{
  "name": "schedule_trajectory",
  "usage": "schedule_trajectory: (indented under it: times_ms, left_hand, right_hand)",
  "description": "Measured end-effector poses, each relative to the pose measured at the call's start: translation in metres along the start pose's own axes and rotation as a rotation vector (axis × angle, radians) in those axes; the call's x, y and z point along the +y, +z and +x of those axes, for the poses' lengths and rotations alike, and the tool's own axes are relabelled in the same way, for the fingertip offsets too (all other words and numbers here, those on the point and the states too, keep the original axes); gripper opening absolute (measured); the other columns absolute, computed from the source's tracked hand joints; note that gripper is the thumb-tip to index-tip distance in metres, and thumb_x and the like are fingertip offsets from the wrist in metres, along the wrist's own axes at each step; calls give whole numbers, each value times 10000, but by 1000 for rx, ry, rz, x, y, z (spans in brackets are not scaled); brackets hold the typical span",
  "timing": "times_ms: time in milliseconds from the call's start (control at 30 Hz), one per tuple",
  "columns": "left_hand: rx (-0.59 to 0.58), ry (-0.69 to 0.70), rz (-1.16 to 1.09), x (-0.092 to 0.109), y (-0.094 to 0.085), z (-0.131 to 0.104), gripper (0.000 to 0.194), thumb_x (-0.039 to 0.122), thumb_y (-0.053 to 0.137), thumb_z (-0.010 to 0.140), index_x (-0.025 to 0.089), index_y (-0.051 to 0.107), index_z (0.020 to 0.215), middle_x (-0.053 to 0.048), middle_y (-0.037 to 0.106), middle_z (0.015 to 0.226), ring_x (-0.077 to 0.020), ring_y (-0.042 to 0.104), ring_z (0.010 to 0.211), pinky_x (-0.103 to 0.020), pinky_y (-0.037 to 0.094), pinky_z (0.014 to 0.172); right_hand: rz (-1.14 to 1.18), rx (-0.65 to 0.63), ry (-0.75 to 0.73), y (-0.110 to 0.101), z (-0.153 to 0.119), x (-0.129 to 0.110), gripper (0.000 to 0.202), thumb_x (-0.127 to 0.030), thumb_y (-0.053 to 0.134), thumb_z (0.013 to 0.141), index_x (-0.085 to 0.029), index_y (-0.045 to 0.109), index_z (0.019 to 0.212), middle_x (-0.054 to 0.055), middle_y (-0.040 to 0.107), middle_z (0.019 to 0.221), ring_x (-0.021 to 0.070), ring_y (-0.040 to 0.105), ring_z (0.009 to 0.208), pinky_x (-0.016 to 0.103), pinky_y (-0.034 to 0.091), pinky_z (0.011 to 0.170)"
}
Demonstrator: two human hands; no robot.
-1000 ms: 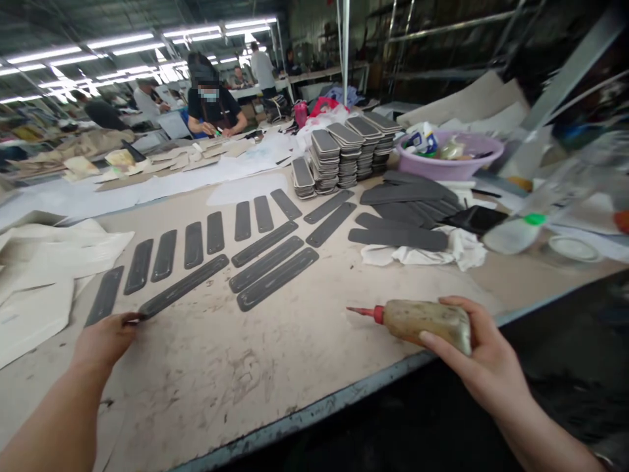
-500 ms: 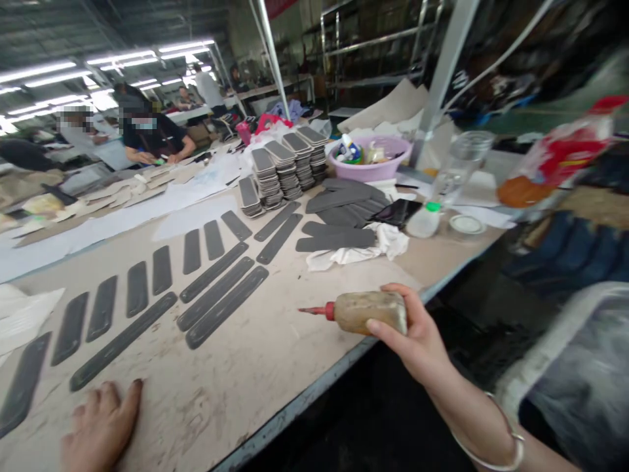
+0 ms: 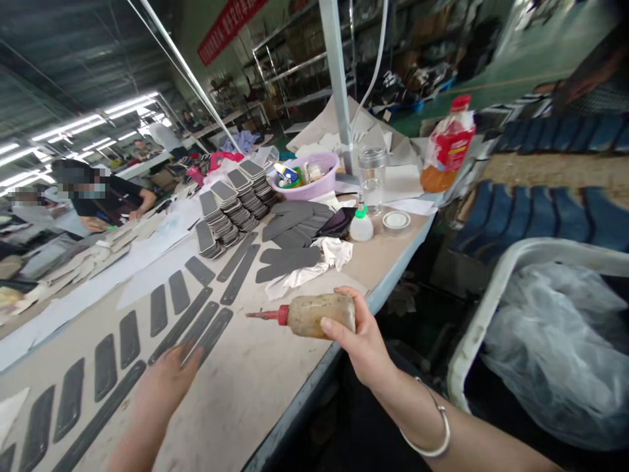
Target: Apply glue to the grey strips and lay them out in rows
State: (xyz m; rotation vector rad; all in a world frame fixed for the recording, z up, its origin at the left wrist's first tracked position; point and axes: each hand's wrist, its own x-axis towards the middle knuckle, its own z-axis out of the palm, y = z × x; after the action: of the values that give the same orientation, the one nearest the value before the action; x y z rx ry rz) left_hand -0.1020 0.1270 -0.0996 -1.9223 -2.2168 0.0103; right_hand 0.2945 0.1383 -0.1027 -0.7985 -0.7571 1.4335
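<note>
My right hand (image 3: pixel 361 334) grips a stained, yellowish squeeze bottle (image 3: pixel 314 316) on its side above the table, its thin red nozzle pointing left. Over the near ends of some long dark grey strips (image 3: pixel 213 337) is my left hand (image 3: pixel 171 373), slightly blurred. Its thumb is apart from the fingers, and I see nothing held in it; whether it touches the strips I cannot tell. More short grey strips (image 3: pixel 105 367) lie in a slanting row to the left. The strips look glossy on top.
Stacks of grey-topped pieces (image 3: pixel 230 203) stand behind, beside a purple basin (image 3: pixel 314 177). Near the right edge are a small green-capped bottle (image 3: pixel 362 226), a clear jar (image 3: pixel 372 180) and a red-labelled jug (image 3: pixel 448 147). A bin (image 3: pixel 472 341) holds plastic bags. A co-worker (image 3: pixel 103 196) sits at far left.
My left hand has lifted from the bare tabletop and reached forward and right, over the long strips. The view has swung right. The bottle stays in my right hand.
</note>
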Motion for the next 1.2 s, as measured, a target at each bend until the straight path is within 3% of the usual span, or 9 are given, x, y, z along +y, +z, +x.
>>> schedule_trajectory:
  times_ms: [67, 133, 233, 367, 567, 733, 867, 1033, 1200]
  left_hand:
    - [31, 82, -17, 55, 0, 42, 402, 466, 411, 849, 186, 645, 1018, -96, 677, 1054, -259, 649, 918, -358, 507, 777]
    - [49, 212, -19, 103, 7, 81, 373, 327, 401, 854, 135, 620, 1087, -133, 644, 1136, -251, 626, 991, -344, 479, 852]
    - [-8, 372, 13, 145, 25, 127, 341, 198, 422, 801, 93, 629, 1050, -172, 638, 1116, -250, 614, 998, -333, 461, 857]
    - [-68, 467, 36, 157, 43, 156, 264, 185, 404, 814, 129, 662, 809, -144, 669, 857, -227, 632, 811, -321, 462, 746]
    - [-1, 416, 88, 158, 44, 145, 273, 227, 398, 830, 137, 633, 727, -135, 640, 797, -218, 601, 729, -314, 425, 664]
    - [129, 277, 115, 141, 17, 92, 231, 239, 418, 813, 135, 619, 765, -111, 626, 801, -224, 588, 763, -340, 426, 742]
    - [160, 273, 138, 110, -12, 5, 182, 272, 449, 807, 185, 584, 722, -60, 609, 755, -220, 590, 752, -354, 432, 804]
    - [11, 158, 76, 90, -23, -115, 184, 309, 455, 827, 218, 580, 727, -62, 641, 783, -222, 610, 721, -355, 457, 724]
    - [-136, -36, -293, 86, -12, -176, 227, 393, 473, 877, 231, 620, 814, -44, 662, 802, -173, 630, 662, -305, 486, 611]
  right_hand:
    - [0, 17, -8, -2, 2, -3, 521, -380, 762, 698, -271, 456, 1104, 1, 548, 933, 182, 554, 838, 286, 493, 732]
    - [1, 35, -2, -5, 4, -4, 526, -390, 763, 688, -271, 460, 1101, 4, 553, 924, 191, 561, 831, 297, 502, 726]
    - [19, 57, 18, -8, 8, -5, 530, -397, 765, 679, -271, 460, 1094, -3, 559, 897, 190, 568, 813, 300, 509, 717]
    - [57, 45, 67, -9, 11, -2, 536, -386, 771, 675, -277, 456, 1095, -7, 571, 889, 183, 575, 805, 293, 511, 711]
    - [57, 36, 66, -8, 11, 0, 518, -365, 773, 686, -284, 462, 1092, -15, 571, 876, 169, 568, 792, 267, 504, 690]
    - [16, 39, 37, -8, 10, 2, 512, -378, 762, 697, -290, 460, 1101, -16, 561, 893, 171, 563, 804, 274, 508, 687]
    - [-38, 11, 28, -6, 7, 4, 506, -384, 756, 702, -295, 458, 1102, -12, 558, 902, 176, 560, 806, 284, 514, 686]
    - [-119, -102, 27, 4, -7, 9, 519, -363, 757, 711, -287, 459, 1129, -11, 548, 922, 167, 554, 824, 280, 497, 722]
    - [-334, -253, 23, 18, -28, 24, 535, -364, 756, 719, -269, 461, 1155, 5, 566, 936, 178, 555, 823, 300, 487, 744]
